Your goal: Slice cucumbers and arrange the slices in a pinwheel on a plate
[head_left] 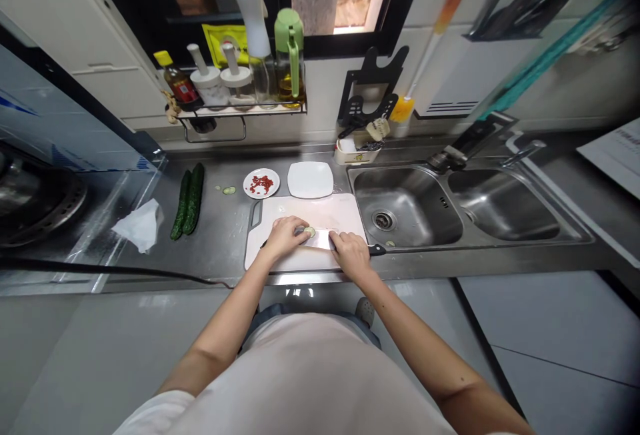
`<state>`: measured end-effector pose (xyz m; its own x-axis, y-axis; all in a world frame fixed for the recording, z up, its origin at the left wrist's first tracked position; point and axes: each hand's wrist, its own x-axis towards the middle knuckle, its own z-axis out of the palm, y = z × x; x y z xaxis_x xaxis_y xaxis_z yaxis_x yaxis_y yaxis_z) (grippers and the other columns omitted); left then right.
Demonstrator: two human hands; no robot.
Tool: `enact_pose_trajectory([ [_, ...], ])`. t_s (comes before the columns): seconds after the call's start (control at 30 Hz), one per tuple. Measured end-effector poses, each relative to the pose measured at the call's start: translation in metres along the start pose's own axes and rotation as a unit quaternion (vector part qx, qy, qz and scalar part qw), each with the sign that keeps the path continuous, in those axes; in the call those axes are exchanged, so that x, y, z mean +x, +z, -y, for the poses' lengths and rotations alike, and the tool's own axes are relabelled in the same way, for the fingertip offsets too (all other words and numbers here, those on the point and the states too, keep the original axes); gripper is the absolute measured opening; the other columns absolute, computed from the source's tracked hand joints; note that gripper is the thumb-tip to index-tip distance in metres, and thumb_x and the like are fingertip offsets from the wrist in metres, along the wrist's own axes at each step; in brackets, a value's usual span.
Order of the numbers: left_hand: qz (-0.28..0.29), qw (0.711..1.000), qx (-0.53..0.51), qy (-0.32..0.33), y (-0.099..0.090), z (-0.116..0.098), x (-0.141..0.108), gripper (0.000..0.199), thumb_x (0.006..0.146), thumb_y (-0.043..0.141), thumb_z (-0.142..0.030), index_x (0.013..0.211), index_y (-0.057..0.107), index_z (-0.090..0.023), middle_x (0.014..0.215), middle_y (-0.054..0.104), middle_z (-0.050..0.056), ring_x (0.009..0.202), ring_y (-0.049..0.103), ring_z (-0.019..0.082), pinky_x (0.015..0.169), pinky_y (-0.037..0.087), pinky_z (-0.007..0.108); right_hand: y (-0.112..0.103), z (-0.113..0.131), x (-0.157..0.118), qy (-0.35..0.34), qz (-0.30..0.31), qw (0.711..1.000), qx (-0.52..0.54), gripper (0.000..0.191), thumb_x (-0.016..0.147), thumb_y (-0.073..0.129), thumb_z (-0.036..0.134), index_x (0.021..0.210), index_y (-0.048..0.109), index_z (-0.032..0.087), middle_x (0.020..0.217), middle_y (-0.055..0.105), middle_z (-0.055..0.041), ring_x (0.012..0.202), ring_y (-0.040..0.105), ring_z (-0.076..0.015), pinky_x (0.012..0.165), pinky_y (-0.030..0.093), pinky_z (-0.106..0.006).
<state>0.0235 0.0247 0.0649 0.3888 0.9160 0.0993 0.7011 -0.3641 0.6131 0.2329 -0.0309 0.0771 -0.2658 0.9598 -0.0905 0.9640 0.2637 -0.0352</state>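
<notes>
On the pale cutting board (277, 209), my left hand (285, 238) is closed around a short cucumber piece (310, 231), whose light green cut face points right. My right hand (353, 255) has its fingers pressed together on a knife. The knife's shiny flat blade (320, 240) lies between both hands, close to the cucumber. Past the right hand, its black handle (377, 249) sticks out over the board's right edge. My right palm hides the middle of the knife. A small dark bit shows beside the left wrist; I cannot make out what it is.
Behind the board stand a plate of chopped red pieces (261, 183) and a square white plate (310, 179). Two whole cucumbers (188, 201) and a crumpled white tissue (141, 225) lie left. The double sink (405, 205) adjoins on the right. A condiment shelf (245, 111) hangs above.
</notes>
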Motion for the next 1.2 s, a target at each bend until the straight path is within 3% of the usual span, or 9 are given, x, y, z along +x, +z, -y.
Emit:
enact_pose_trajectory([
  [0.1,0.003,0.999,-0.047,-0.018,0.001,-0.002,0.002,0.018,0.079,0.064,-0.033,0.093,0.070,-0.023,0.098,0.070,0.003,0.093,0.061,0.019,0.087,0.043,0.031,0.006,-0.002,-0.001,-0.009,-0.024,1.000,-0.011,0.035,0.090,0.049,0.025,0.123,0.058,0.017,0.092,0.065,-0.0105,0.089,0.052,-0.0226,0.075,0.027,-0.032],
  [0.2,-0.032,0.992,-0.112,-0.050,0.006,-0.001,0.003,0.010,0.078,0.062,-0.027,0.084,0.068,-0.020,0.086,0.069,0.001,0.082,0.061,0.015,0.077,0.045,0.026,0.013,-0.005,-0.002,-0.009,-0.037,0.999,-0.013,0.033,0.088,0.053,0.023,0.120,0.060,0.017,0.090,0.066,-0.0091,0.087,0.052,-0.0217,0.075,0.027,-0.031],
  [0.33,-0.138,0.960,-0.192,-0.151,0.012,0.020,0.008,0.012,0.077,0.063,-0.029,0.081,0.065,-0.019,0.072,0.064,-0.001,0.064,0.056,0.011,0.063,0.044,0.022,0.025,-0.010,-0.004,0.013,-0.040,0.999,0.009,0.033,0.087,0.054,0.023,0.119,0.061,0.019,0.090,0.066,-0.0076,0.088,0.053,-0.0208,0.076,0.028,-0.030],
  [0.5,-0.276,0.900,-0.197,-0.275,0.008,0.064,0.018,0.017,0.074,0.065,-0.033,0.080,0.063,-0.017,0.072,0.064,0.000,0.064,0.057,0.011,0.064,0.044,0.022,0.037,-0.019,-0.008,0.052,-0.037,0.997,0.037,0.034,0.087,0.054,0.023,0.120,0.060,0.019,0.092,0.068,-0.0064,0.089,0.055,-0.0204,0.078,0.031,-0.030],
  [0.73,-0.258,0.893,-0.080,-0.360,0.002,0.101,0.033,0.015,0.076,0.063,-0.032,0.084,0.065,-0.020,0.071,0.066,-0.001,0.067,0.059,0.013,0.065,0.040,0.023,0.045,-0.033,-0.005,0.093,-0.046,0.993,0.050,0.034,0.086,0.053,0.024,0.119,0.061,0.019,0.096,0.069,-0.0059,0.089,0.058,-0.0202,0.079,0.034,-0.029],
  [0.93,-0.225,0.902,-0.014,-0.368,0.007,0.116,0.046,0.013,0.079,0.061,-0.028,0.090,0.064,-0.022,0.077,0.068,0.000,0.073,0.061,0.015,0.070,0.039,0.024,0.050,-0.034,-0.003,0.092,-0.061,0.992,0.061,0.032,0.087,0.051,0.024,0.117,0.063,0.019,0.098,0.070,-0.0058,0.089,0.060,-0.0195,0.079,0.036,-0.028],
  [1.2,-0.213,0.915,0.049,-0.339,0.010,0.122,0.048,0.017,0.083,0.057,-0.024,0.097,0.065,-0.022,0.089,0.069,0.005,0.084,0.061,0.019,0.076,0.040,0.027,0.051,-0.035,0.001,0.097,-0.079,0.990,0.071,0.034,0.084,0.054,0.023,0.116,0.064,0.020,0.096,0.071,-0.0062,0.085,0.061,-0.0191,0.076,0.038,-0.028],
])
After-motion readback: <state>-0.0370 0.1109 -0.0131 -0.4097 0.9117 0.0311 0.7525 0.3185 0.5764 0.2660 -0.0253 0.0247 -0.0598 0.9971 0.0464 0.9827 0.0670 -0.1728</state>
